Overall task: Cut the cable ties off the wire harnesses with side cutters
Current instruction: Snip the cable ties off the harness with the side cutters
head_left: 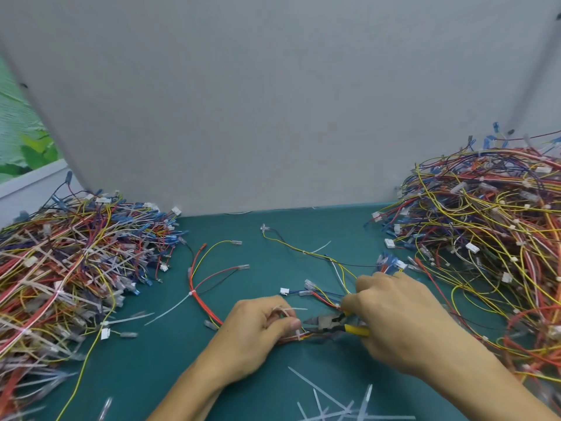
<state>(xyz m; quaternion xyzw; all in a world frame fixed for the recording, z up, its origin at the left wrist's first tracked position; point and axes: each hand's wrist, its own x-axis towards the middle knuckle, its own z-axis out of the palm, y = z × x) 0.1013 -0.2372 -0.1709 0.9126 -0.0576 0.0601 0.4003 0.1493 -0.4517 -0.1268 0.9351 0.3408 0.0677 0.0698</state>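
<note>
My left hand (pixel 258 332) pinches a wire harness (pixel 200 296) of red, yellow and black wires near the front middle of the green table. A white cable tie (pixel 299 335) wraps the bundle just right of my thumb. My right hand (pixel 400 317) grips yellow-handled side cutters (pixel 329 324). Their dark jaws point left, close to the tie, slightly parted. Another tie (pixel 192 294) with a long tail sits further up the same harness.
A big heap of harnesses (pixel 69 268) fills the left side, another heap (pixel 485 238) the right. Cut white tie pieces (pixel 334 405) lie at the front edge. A loose yellow and black harness (pixel 303 252) lies mid-table. A grey wall (pixel 273 101) stands behind.
</note>
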